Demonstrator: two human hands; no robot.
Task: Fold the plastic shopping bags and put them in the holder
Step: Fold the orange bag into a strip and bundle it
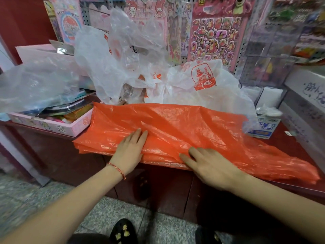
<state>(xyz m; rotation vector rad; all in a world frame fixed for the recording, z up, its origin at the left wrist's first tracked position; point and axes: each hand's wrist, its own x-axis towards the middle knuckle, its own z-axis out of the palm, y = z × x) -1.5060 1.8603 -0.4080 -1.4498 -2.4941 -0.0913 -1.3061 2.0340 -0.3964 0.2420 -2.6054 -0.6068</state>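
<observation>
Bare forearms (70, 199), red braided bracelet (117, 170) on wrist of left hand (129, 152), black shoes (123, 231) with yellow motifs at six o'clock

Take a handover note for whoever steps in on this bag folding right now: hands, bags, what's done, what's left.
Left hand: open, flat on the orange bag.
Right hand: open, flat on its near edge.
Orange bag lies spread on the red counter, not folded small.
Clear bags and the white printed bag are heaped behind, unfolded.
No holder in view.
To do: fold all, stow them.
</observation>
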